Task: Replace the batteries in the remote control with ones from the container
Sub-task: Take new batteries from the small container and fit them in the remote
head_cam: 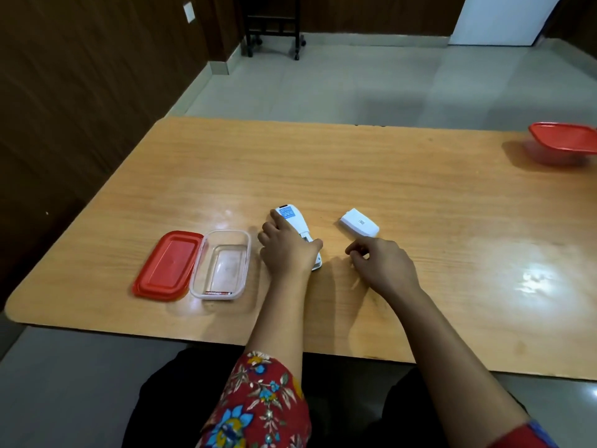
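A white remote control (292,219) lies face down at the table's middle, its battery bay uncovered. My left hand (284,247) rests over it and grips it from the left side. The white battery cover (359,222) lies apart to the right. Just below that cover, my right hand (381,263) hovers with fingers curled; I cannot tell if something small is pinched in them. Left of the remote stands a clear open container (223,263) with one battery (219,293) against its near wall. Its red lid (168,265) lies beside it.
A second closed container with a red lid (563,142) stands at the table's far right edge. The wooden table (420,189) has a rounded left corner. A black wheeled stand (271,30) is on the floor beyond.
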